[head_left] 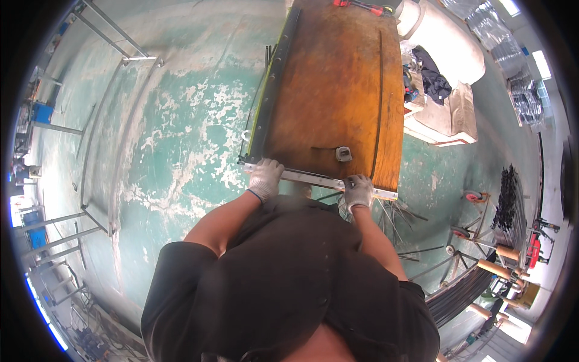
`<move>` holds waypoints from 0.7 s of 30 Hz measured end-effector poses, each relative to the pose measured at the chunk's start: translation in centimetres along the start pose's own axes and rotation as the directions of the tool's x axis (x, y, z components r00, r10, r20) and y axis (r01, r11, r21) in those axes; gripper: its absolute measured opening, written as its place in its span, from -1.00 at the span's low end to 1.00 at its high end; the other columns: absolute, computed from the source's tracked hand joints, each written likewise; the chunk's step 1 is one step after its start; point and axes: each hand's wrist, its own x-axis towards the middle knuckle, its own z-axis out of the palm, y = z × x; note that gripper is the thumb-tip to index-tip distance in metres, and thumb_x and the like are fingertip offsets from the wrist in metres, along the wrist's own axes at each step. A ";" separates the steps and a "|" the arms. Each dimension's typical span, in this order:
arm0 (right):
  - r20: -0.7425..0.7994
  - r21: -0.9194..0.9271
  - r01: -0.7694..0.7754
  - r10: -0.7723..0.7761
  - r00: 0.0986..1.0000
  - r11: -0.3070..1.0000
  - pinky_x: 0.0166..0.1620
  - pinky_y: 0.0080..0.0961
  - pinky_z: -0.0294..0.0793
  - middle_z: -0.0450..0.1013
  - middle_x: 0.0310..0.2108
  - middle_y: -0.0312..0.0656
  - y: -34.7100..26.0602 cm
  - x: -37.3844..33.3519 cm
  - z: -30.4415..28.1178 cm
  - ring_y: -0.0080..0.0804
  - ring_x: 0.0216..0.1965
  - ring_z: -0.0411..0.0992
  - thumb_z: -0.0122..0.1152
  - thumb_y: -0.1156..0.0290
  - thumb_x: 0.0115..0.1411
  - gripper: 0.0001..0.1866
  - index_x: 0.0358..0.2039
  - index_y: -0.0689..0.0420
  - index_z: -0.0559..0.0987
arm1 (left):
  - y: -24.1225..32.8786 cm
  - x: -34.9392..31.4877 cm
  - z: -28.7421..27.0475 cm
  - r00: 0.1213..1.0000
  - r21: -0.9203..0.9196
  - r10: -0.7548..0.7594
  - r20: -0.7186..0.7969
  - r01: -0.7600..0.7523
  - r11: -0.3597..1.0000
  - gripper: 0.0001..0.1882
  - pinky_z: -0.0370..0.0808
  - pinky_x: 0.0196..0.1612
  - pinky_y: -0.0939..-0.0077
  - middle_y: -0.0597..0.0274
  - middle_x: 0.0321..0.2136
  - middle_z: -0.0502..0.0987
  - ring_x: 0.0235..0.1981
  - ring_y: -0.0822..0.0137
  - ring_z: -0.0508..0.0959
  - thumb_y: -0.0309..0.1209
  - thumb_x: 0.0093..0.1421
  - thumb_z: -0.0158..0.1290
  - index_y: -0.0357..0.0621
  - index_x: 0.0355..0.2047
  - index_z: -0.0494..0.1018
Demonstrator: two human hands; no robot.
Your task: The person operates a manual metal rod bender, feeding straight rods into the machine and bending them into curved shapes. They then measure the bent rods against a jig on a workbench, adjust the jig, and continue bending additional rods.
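A long pale metal bar [313, 178] runs along the near edge of the wooden table [332, 78]. My left hand [265, 178], in a whitish work glove, is closed over the bar near its left end. Toward the other end, my right hand [359, 192] grips the same bar, its glove darkened at the fingertips. A tape measure [343, 154] rests on the tabletop just beyond my right hand, with a dark strip beside it. Along the table's left side lies a long black rail [272, 96], whose near end meets the bar by my left hand.
A thin dark rod [380, 102] lies lengthwise on the table's right part. Red tools [365, 7] sit at the far end. Right of the table stands a beige sofa [440, 117] with dark clothing. Thin rods [395, 217] stick out below the right corner; metal frames [90, 163] stand left.
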 end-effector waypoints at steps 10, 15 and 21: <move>0.062 -0.171 -0.496 0.512 0.857 0.851 0.28 -0.04 0.56 0.69 0.04 0.09 1.9 3.3 -2.7 0.11 0.16 0.60 0.43 0.25 0.16 -0.50 0.12 0.10 0.72 | -0.6 -0.4 0.2 0.999 0.001 0.051 -0.001 -0.051 0.999 -0.56 0.48 0.33 0.04 0.03 0.05 0.61 0.21 -0.04 0.54 -0.27 0.05 0.24 -0.13 -0.04 0.62; 0.109 -0.070 -0.616 0.620 0.777 0.785 0.23 -0.11 0.62 0.70 0.05 0.11 2.5 4.1 -3.0 0.06 0.14 0.66 0.42 0.30 0.10 -0.47 0.12 0.13 0.73 | -0.5 -0.3 0.5 0.998 0.002 0.058 0.000 -0.058 0.998 -0.58 0.47 0.34 0.03 0.04 0.04 0.61 0.21 -0.04 0.54 -0.30 0.04 0.24 -0.13 -0.06 0.63; 0.069 -0.035 -0.666 0.667 0.742 0.745 0.23 -0.14 0.63 0.71 0.04 0.08 2.8 4.8 -2.4 0.04 0.11 0.68 0.42 0.33 0.07 -0.47 0.11 0.11 0.72 | -0.4 -0.5 0.2 0.998 -0.043 0.050 -0.030 -0.051 0.998 -0.62 0.45 0.35 0.03 0.04 0.01 0.61 0.21 -0.05 0.54 -0.36 0.06 0.20 -0.13 -0.08 0.64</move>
